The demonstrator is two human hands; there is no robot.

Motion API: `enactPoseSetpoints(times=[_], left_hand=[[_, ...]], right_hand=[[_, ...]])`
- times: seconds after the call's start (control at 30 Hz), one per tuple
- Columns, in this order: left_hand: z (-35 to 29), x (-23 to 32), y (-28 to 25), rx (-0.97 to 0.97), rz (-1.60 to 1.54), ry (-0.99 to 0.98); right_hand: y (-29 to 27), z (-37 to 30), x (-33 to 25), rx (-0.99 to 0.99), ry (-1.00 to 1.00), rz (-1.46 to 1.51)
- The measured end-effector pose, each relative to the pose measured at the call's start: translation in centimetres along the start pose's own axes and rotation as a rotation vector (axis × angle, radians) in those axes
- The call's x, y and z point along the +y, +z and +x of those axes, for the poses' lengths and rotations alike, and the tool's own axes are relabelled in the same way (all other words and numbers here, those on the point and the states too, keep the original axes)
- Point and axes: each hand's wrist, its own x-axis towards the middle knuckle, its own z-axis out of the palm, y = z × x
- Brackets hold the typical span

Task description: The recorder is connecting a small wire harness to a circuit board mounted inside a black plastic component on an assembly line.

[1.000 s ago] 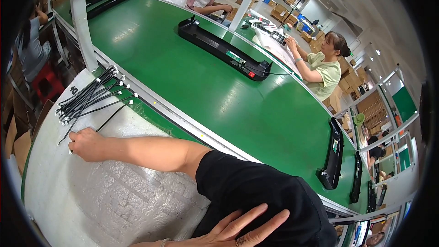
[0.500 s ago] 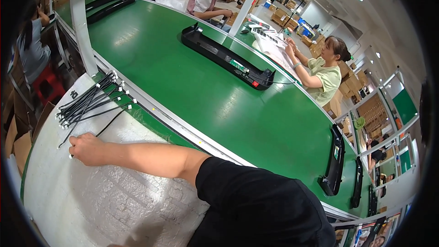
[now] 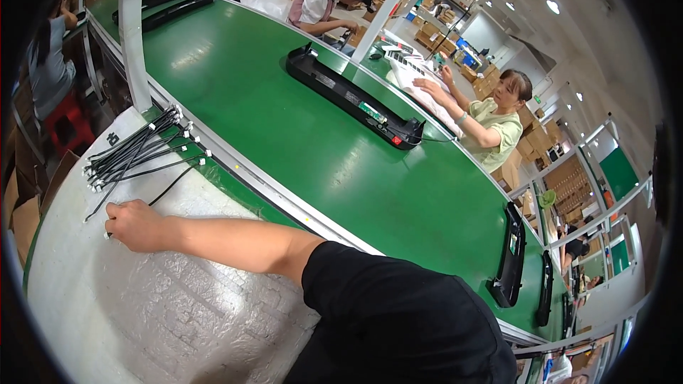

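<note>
Gripping a black cable, the right hand rests near the cable pile.

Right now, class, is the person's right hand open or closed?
Closed: the right hand is curled, with a white plug poking out below and a black cable showing behind.

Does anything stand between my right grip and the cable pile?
Nothing visible does. White surface separates the right grip from the cable pile. One strand from the pile ends just left of the grip; a separate cable emerges above it.
</note>
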Motion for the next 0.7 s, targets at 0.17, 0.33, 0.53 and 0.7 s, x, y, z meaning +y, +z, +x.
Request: enactPoseSetpoints(times=[0.17,0.33,0.53,0.7], left_hand=[[0.0,-0.3,0.6,0.043,0.015,0.033],[0.4,-0.2,1.0,0.095,0.049,0.047],[1.4,-0.5,2.0,0.164,0.089,0.082],[2.0,0.6,2.4,0.285,0.022,0.024]], right_hand=[[0.0,-0.1,0.0,-0.011,0.004,-0.005],[0.0,-0.3,-0.1,0.017,0.009,-0.009],[-0.2,-0.3,0.3,-0.002,0.015,-0.025],[0.3,0.3,-0.2,-0.004,-0.126,0.029]])
